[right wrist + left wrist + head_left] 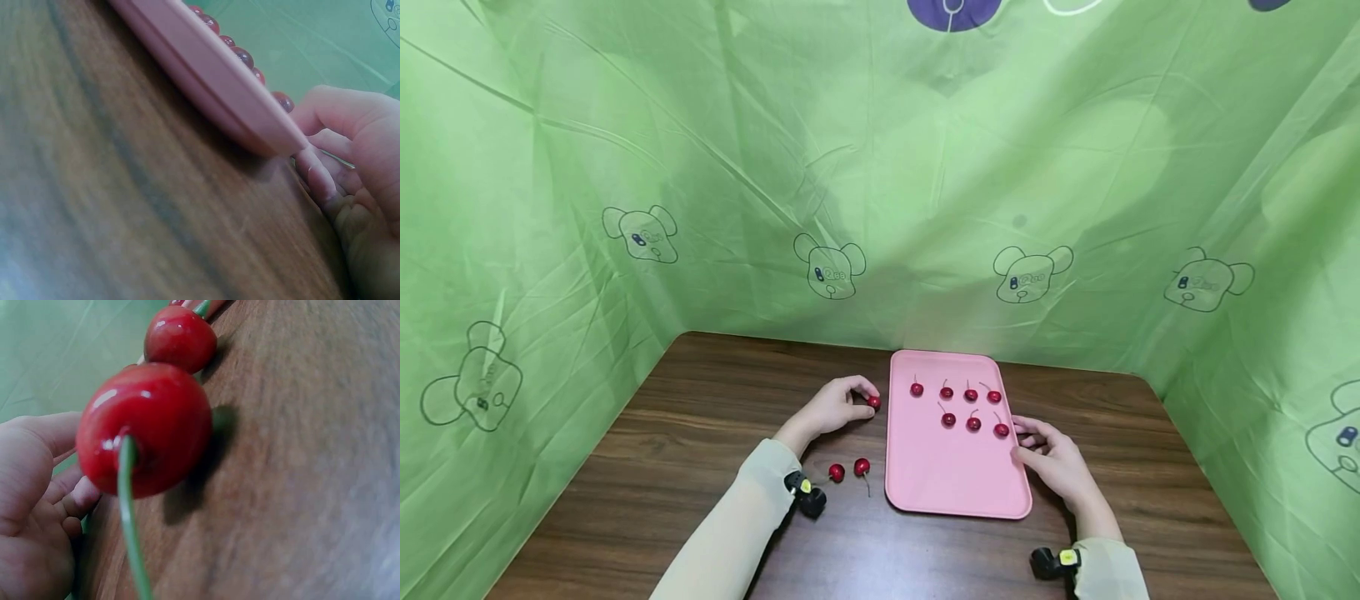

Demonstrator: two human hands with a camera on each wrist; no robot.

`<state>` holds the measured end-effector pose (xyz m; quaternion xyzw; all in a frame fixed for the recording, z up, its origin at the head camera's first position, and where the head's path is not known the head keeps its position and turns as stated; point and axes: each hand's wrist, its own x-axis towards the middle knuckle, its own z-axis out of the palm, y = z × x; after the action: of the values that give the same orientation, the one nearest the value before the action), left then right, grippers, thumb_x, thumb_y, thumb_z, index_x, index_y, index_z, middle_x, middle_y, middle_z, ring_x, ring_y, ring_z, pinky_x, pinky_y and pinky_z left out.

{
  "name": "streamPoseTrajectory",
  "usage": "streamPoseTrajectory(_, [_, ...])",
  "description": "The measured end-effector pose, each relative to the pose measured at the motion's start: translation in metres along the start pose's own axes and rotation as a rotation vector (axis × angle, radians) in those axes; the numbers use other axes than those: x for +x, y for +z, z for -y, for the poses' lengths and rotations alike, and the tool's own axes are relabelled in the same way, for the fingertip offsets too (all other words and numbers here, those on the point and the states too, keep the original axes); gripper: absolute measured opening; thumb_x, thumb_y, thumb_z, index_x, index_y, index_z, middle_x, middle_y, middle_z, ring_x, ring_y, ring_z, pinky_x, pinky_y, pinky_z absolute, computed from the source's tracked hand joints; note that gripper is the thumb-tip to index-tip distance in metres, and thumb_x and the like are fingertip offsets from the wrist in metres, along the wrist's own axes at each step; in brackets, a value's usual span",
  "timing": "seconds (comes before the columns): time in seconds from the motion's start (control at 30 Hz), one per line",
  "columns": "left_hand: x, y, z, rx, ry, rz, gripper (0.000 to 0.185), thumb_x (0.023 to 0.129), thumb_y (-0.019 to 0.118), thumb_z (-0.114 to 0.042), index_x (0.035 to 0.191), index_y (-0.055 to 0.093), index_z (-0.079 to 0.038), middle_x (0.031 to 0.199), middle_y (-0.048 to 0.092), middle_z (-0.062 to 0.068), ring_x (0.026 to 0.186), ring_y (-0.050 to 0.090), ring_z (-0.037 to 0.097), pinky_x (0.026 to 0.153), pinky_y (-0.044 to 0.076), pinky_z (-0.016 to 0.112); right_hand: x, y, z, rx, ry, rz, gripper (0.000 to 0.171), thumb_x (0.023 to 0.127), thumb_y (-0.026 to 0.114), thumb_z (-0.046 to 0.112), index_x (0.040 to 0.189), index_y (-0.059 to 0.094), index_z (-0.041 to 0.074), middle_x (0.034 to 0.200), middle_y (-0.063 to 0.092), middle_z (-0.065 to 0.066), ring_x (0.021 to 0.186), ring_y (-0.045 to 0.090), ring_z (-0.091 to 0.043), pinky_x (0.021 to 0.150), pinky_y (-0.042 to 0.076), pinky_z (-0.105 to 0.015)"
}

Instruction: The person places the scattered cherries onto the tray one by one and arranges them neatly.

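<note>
My left hand (835, 406) is left of the pink tray (940, 483), pinching a red cherry (873, 402) between thumb and fingertips close to the tray's edge. Two more cherries with stems lie on the wood near that wrist, one on the left (837, 473) and one on the right (862, 467). In the left wrist view a cherry (147, 431) looms close and covers the fingertips. At the tray's right edge, my right hand (1051, 458) holds the rim, thumb above and fingers below it in the right wrist view.
On the tray's far half several cherries stand in two rows, among them one at the far left (917, 389) and one by the right rim (1002, 430). Behind the brown wooden table (700, 417) hangs a green cloth (925, 208) with bear-head prints.
</note>
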<state>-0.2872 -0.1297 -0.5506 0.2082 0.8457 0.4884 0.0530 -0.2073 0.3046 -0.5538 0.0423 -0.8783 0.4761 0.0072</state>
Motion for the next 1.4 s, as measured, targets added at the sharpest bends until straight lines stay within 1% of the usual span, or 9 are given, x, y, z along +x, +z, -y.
streamPoseTrajectory(0.17, [-0.001, -0.004, 0.001, -0.039, -0.011, -0.022, 0.021, 0.093, 0.085, -0.010, 0.112, 0.076, -0.012, 0.103, 0.072, 0.004, 0.078, 0.057, 0.016, 0.072, 0.047, 0.030, 0.000, 0.000, -0.001, 0.005, -0.006, 0.003, 0.053, 0.095, 0.082, 0.010, 0.145, 0.068, 0.005, 0.125, 0.074, -0.013, 0.102, 0.063, -0.015, 0.083, 0.050, -0.025])
streamPoseTrajectory(0.3, [-0.001, -0.009, -0.002, -0.057, -0.017, -0.035, 0.020, 0.093, 0.085, -0.010, 0.112, 0.076, -0.011, 0.101, 0.071, 0.004, 0.078, 0.057, 0.016, 0.071, 0.046, 0.029, 0.001, -0.001, -0.002, 0.009, -0.002, 0.003, 0.053, 0.095, 0.082, 0.009, 0.146, 0.068, 0.006, 0.125, 0.074, -0.013, 0.102, 0.063, -0.015, 0.083, 0.050, -0.025])
streamPoseTrajectory(0.5, [-0.002, -0.013, -0.013, -0.070, -0.032, -0.055, 0.020, 0.093, 0.085, -0.009, 0.111, 0.076, -0.012, 0.100, 0.071, 0.004, 0.070, 0.055, 0.016, 0.061, 0.049, 0.030, 0.000, -0.002, -0.001, 0.016, 0.000, 0.002, 0.052, 0.095, 0.082, 0.009, 0.145, 0.068, 0.005, 0.126, 0.074, -0.013, 0.103, 0.062, -0.016, 0.083, 0.050, -0.025])
streamPoseTrajectory(0.63, [-0.002, -0.015, -0.017, -0.060, -0.043, -0.076, 0.022, 0.093, 0.086, -0.011, 0.111, 0.075, -0.015, 0.102, 0.070, 0.002, 0.066, 0.055, 0.015, 0.056, 0.051, 0.031, 0.000, -0.002, 0.001, 0.027, -0.001, 0.000, 0.053, 0.095, 0.083, 0.009, 0.145, 0.068, 0.004, 0.126, 0.074, -0.014, 0.104, 0.063, -0.019, 0.083, 0.050, -0.025])
streamPoseTrajectory(0.77, [-0.001, -0.014, -0.025, -0.017, -0.033, -0.095, 0.023, 0.093, 0.086, -0.013, 0.112, 0.075, -0.018, 0.102, 0.071, 0.001, 0.067, 0.055, 0.016, 0.057, 0.051, 0.031, -0.002, -0.002, 0.003, 0.042, -0.012, -0.001, 0.053, 0.095, 0.083, 0.009, 0.145, 0.067, 0.002, 0.125, 0.074, -0.015, 0.104, 0.063, -0.021, 0.082, 0.050, -0.024])
streamPoseTrajectory(0.97, [0.003, -0.006, -0.041, 0.030, -0.002, -0.085, 0.022, 0.094, 0.085, -0.013, 0.112, 0.074, -0.018, 0.101, 0.071, 0.001, 0.069, 0.056, 0.017, 0.059, 0.051, 0.034, -0.001, -0.002, 0.004, 0.030, -0.008, 0.000, 0.054, 0.095, 0.083, 0.009, 0.145, 0.067, 0.003, 0.124, 0.074, -0.015, 0.103, 0.063, -0.019, 0.082, 0.050, -0.024])
streamPoseTrajectory(1.2, [0.014, 0.010, -0.054, 0.131, 0.060, -0.045, 0.019, 0.093, 0.084, -0.015, 0.108, 0.073, -0.019, 0.099, 0.070, -0.003, 0.071, 0.056, 0.012, 0.065, 0.050, 0.031, 0.000, -0.002, 0.001, 0.008, 0.003, 0.000, 0.053, 0.095, 0.082, 0.009, 0.145, 0.068, 0.005, 0.125, 0.075, -0.014, 0.102, 0.063, -0.015, 0.083, 0.049, -0.024])
streamPoseTrajectory(1.3, [0.017, 0.017, -0.058, 0.164, 0.072, -0.018, 0.019, 0.092, 0.084, -0.015, 0.107, 0.072, -0.017, 0.101, 0.070, 0.000, 0.073, 0.057, 0.012, 0.068, 0.050, 0.030, 0.000, -0.002, 0.001, 0.010, 0.000, -0.001, 0.053, 0.094, 0.082, 0.009, 0.145, 0.068, 0.005, 0.125, 0.075, -0.013, 0.102, 0.063, -0.015, 0.083, 0.050, -0.024])
streamPoseTrajectory(1.4, [0.018, 0.023, -0.062, 0.185, 0.070, 0.010, 0.020, 0.093, 0.084, -0.014, 0.108, 0.072, -0.015, 0.101, 0.071, 0.006, 0.077, 0.059, 0.014, 0.072, 0.051, 0.030, 0.000, -0.002, 0.001, 0.013, -0.005, -0.002, 0.053, 0.094, 0.083, 0.009, 0.145, 0.068, 0.004, 0.125, 0.075, -0.014, 0.102, 0.063, -0.015, 0.083, 0.050, -0.024])
